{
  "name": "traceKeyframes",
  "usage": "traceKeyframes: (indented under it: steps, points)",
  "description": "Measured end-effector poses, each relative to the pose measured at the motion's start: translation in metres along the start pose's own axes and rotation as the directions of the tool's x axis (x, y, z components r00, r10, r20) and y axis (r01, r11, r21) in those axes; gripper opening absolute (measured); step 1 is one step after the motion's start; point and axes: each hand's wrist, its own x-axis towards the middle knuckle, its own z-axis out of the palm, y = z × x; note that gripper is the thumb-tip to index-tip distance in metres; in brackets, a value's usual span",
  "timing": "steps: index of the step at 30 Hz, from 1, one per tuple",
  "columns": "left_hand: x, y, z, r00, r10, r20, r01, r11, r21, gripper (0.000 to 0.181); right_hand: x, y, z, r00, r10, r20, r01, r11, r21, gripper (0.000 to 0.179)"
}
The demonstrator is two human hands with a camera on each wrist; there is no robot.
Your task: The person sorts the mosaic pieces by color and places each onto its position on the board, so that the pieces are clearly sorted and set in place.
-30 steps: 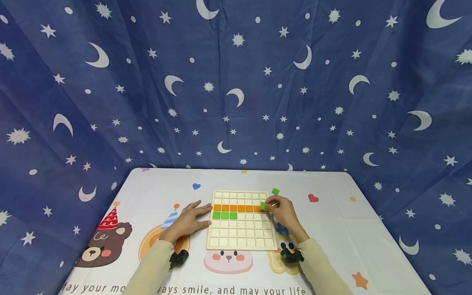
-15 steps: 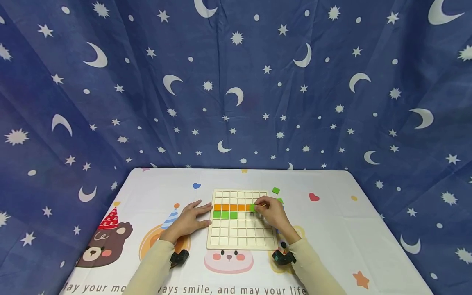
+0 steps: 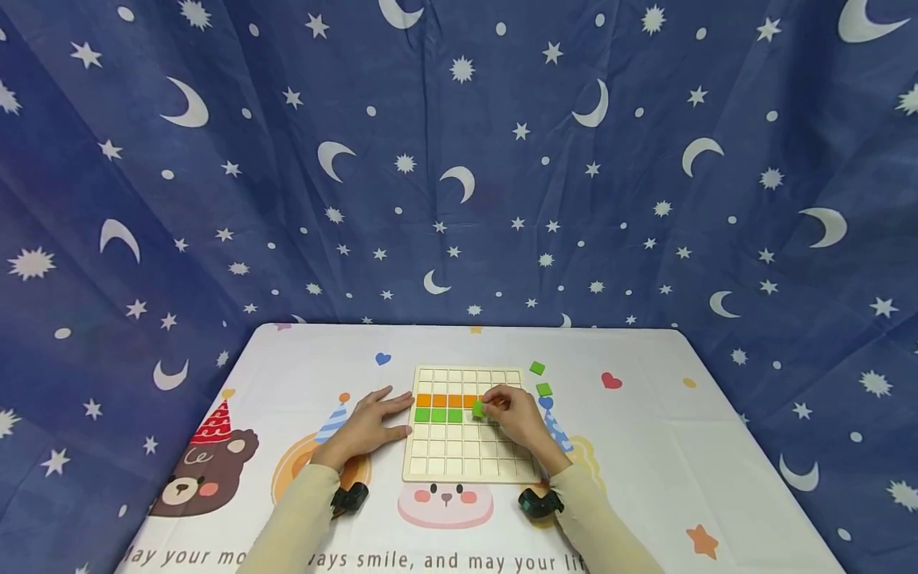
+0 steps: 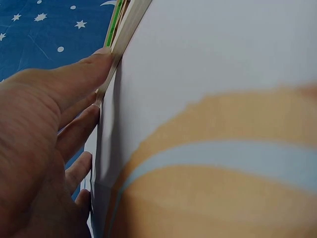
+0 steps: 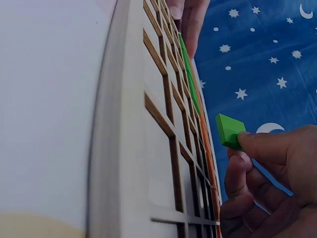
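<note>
A wooden grid board (image 3: 469,470) lies on the table, with a row of orange tiles (image 3: 437,401) and, just below it, three green tiles (image 3: 438,415) at the left. My right hand (image 3: 518,416) pinches a green square tile (image 5: 231,131) between thumb and fingertips; the right wrist view has it held apart from the grid. In the head view that tile is over the cells right of the green ones. Spread fingers of my left hand (image 3: 367,428) touch the board's left edge, and the left wrist view has the thumb (image 4: 94,69) against its side.
Two loose green tiles, one farther back (image 3: 537,367) and one nearer (image 3: 545,389), lie on the table right of the board. The printed white tablecloth (image 3: 645,446) reaches back to a dark blue star-patterned curtain (image 3: 459,199).
My right hand has carried the green tile leftward across the board, from its right edge to near the green row. The nearer loose tile came into sight. My left hand stays put.
</note>
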Motion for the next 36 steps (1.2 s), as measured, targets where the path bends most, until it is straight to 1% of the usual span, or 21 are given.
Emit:
traceKeyframes:
  steps: [4,15,21,23,26,36]
  points:
    - [0.000,-0.001,0.001,1.000,0.010,-0.003,-0.010,1.000,0.000,0.062,0.001,0.000,0.004,1.000,0.003,0.017,-0.003,1.000,-0.003,0.005]
    - [0.000,-0.002,0.003,1.000,-0.006,-0.002,0.006,1.000,-0.009,0.062,0.004,0.000,0.013,0.999,-0.015,0.046,0.016,0.999,-0.035,0.004]
    - [0.000,-0.001,0.003,1.000,-0.003,0.000,0.003,1.000,-0.002,0.062,0.004,0.000,0.016,0.999,-0.013,0.051,0.017,0.997,-0.077,0.007]
    - [0.000,-0.001,0.002,1.000,0.002,-0.001,-0.002,1.000,-0.003,0.062,0.005,0.000,0.016,0.999,-0.009,0.051,0.013,0.996,-0.088,0.009]
    - [0.000,-0.001,0.002,1.000,0.006,-0.007,-0.006,1.000,-0.004,0.062,0.005,0.001,0.016,0.998,-0.023,0.052,0.029,0.994,-0.103,0.011]
    - [0.001,-0.001,0.001,1.000,0.009,-0.007,-0.009,1.000,0.009,0.062,0.006,-0.001,0.015,0.997,-0.034,0.064,0.042,0.992,-0.121,0.009]
